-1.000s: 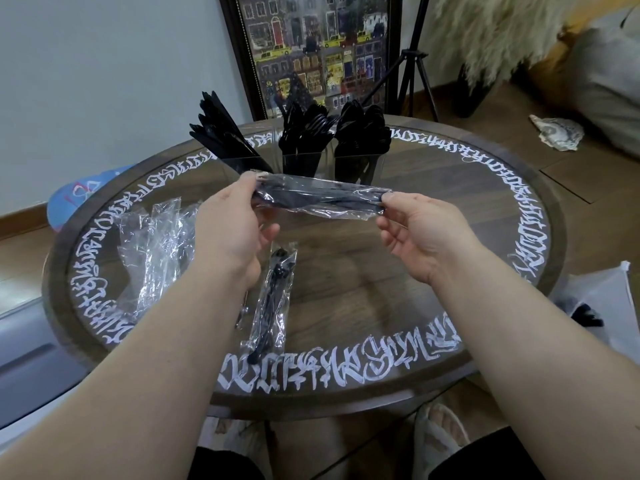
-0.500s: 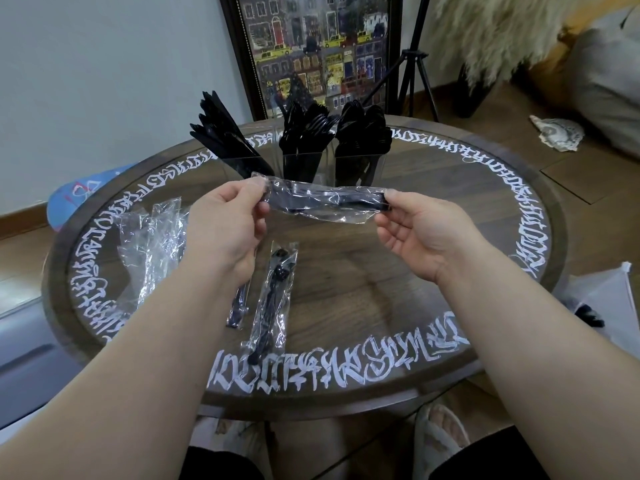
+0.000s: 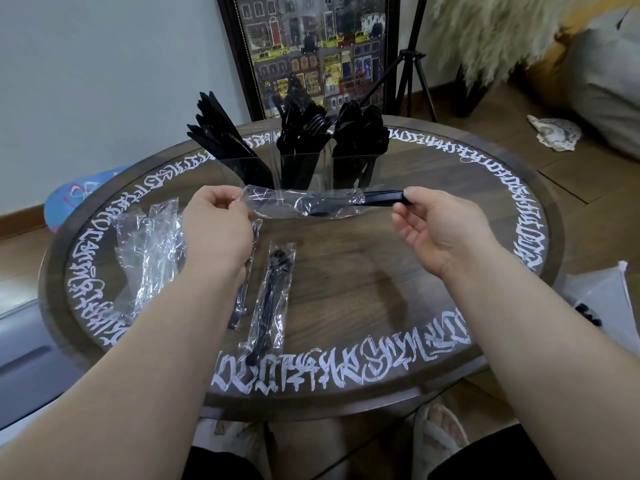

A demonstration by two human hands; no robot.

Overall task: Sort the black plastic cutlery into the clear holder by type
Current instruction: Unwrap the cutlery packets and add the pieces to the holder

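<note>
Clear plastic wrapper (image 3: 304, 202) stretches level between two hands above the round wooden table (image 3: 346, 271), just in front of the clear holder (image 3: 301, 168). The left hand (image 3: 218, 230) pinches the wrapper's left end between thumb and curled fingers, while the right hand (image 3: 440, 226) pinches the black handles of the cutlery set (image 3: 377, 199) that stick out of the wrapper's right end (the other fingers of that hand hang loosely curled below). Which pieces make up the set cannot be told through the creased film. The holder stands at the far side of the table with three compartments: knives (image 3: 221, 133) leaning left in the left one, forks (image 3: 301, 133) in the middle, spoons (image 3: 360, 129) on the right. On the table below the hands lies a wrapped set (image 3: 268, 299), and beside it another, partly hidden under the left forearm. Empty wrappers (image 3: 149, 251) lie crumpled to the left.
</note>
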